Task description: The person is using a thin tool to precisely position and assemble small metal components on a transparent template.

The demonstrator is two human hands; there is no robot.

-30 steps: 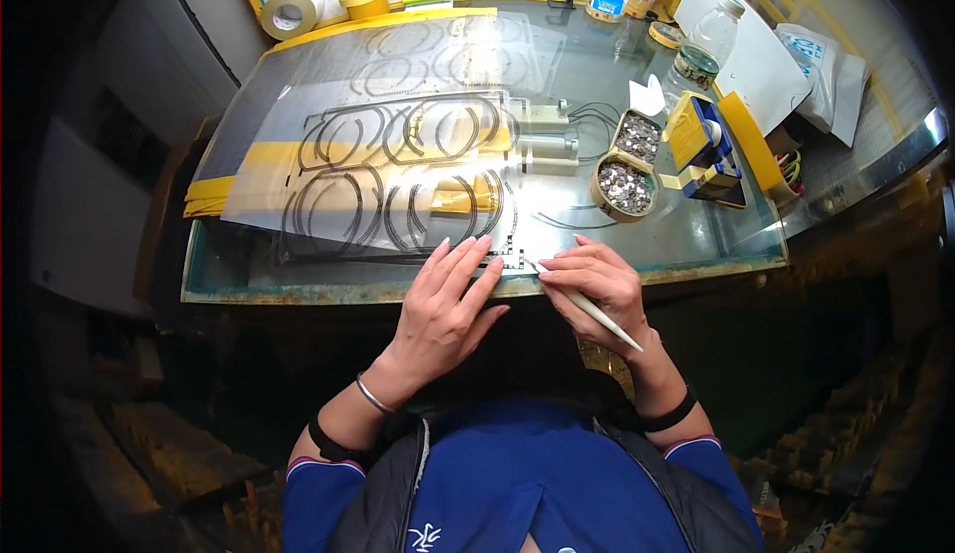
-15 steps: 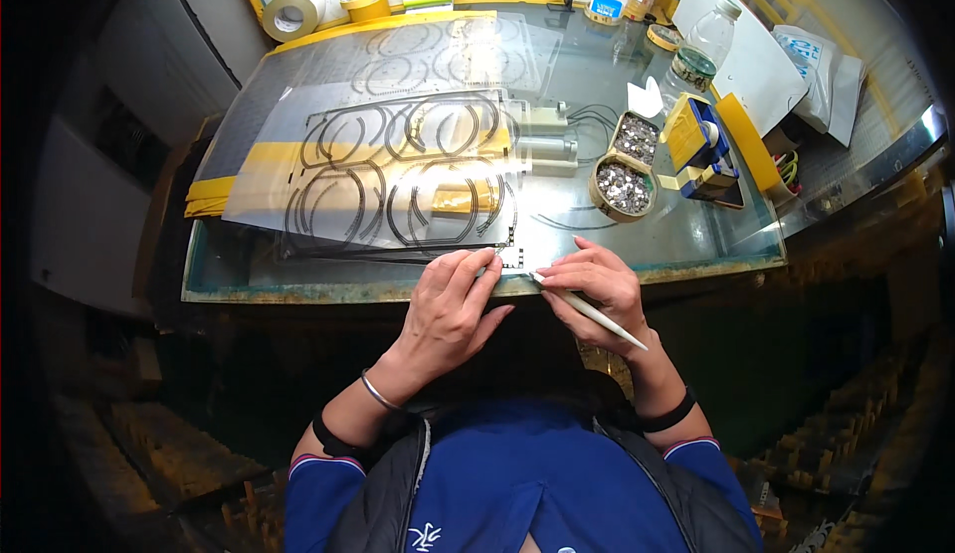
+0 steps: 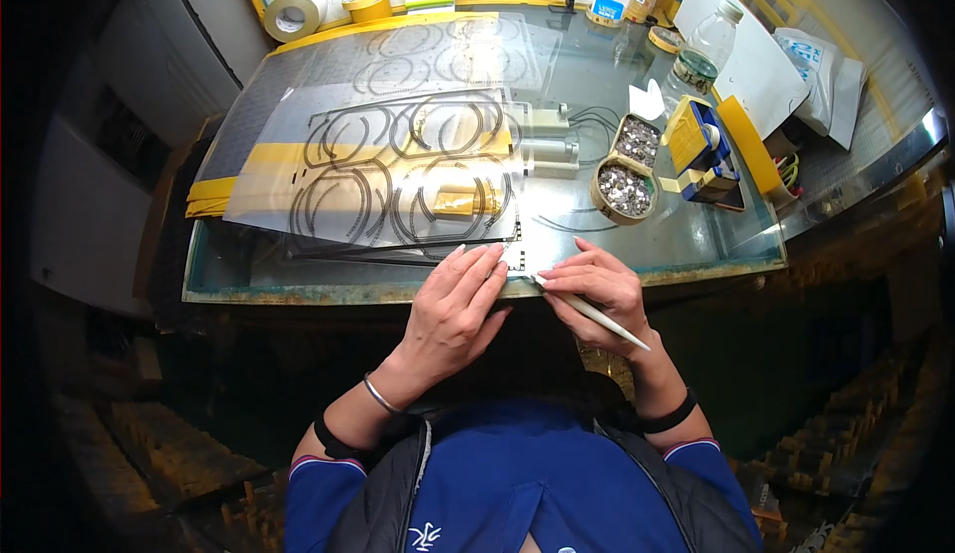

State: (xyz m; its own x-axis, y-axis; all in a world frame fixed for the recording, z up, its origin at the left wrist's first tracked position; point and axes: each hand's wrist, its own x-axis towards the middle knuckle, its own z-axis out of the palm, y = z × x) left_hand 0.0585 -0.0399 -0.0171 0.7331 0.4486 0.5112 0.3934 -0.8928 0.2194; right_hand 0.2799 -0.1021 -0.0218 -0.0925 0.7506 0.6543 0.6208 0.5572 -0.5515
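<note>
My left hand (image 3: 459,299) lies with its fingers stretched out over the near right corner of a clear film sheet (image 3: 398,237), at the front edge of the glass-topped table (image 3: 696,260). The sheet carries dark circular arcs and small black marks along its edge. Just to the right, my right hand (image 3: 604,294) pinches a slim white pen-shaped tool (image 3: 610,324). Its tip points left toward the sheet's corner, and its tapered end slants back toward my wrist. Whether the tip touches the film, I cannot tell.
Tape rolls (image 3: 295,13) stand at the far left. On the right are two round tins (image 3: 624,217) of small bits, a blue and yellow tape dispenser (image 3: 704,150), a clear bottle (image 3: 704,51) and a yellow board (image 3: 751,140). Metal cylinders (image 3: 550,151) with cables lie beside the films.
The printed film has shifted slightly to the right. My left fingers have flattened and moved a little on its corner. My right hand and the white tool stay nearly in place.
</note>
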